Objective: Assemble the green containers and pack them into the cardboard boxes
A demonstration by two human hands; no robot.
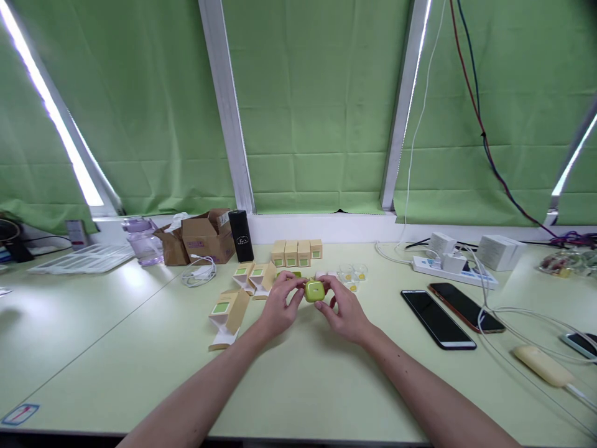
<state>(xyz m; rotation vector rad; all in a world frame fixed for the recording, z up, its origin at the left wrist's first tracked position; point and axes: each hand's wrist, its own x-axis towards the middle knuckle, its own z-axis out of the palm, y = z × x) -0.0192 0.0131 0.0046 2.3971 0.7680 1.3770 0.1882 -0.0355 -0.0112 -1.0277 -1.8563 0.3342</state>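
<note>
We are working over a pale, yellowish-green counter [303,392]; a thin seam is crossing its left side, and a blue-edged label [20,415] is sitting near its front left corner. On the right, a cream-coloured device [543,366], a white-framed phone [437,318] and a dark phone [466,307] are lying among white cables. Farther back, a white power strip [454,272] is holding plugs. Beyond the counter, green blinds [312,112] are hanging between pale slanting frames, with light showing at some edges.

Near the middle of the counter, we are holding the green case [314,290] up between both hands: our left hand [278,306] is pinching its left side and our right hand [346,311] is pinching its right. It is looking glossy, yellow-green and rounded, with a small pale mark on its front.

To the left, an opened carton [228,312] is lying nearest us, showing a green square and white inner flaps; two more opened cartons [262,279] are lying behind it. Clear round cups [360,272] are standing beyond our right hand, holding small yellow things we are not making out. Farther back, four small boxes [291,252] are standing in a row. Leftward, a brown cardboard box [208,236] is standing open, its contents hidden, between a black container [241,236] and a purple-tinted bottle [143,241].
</note>
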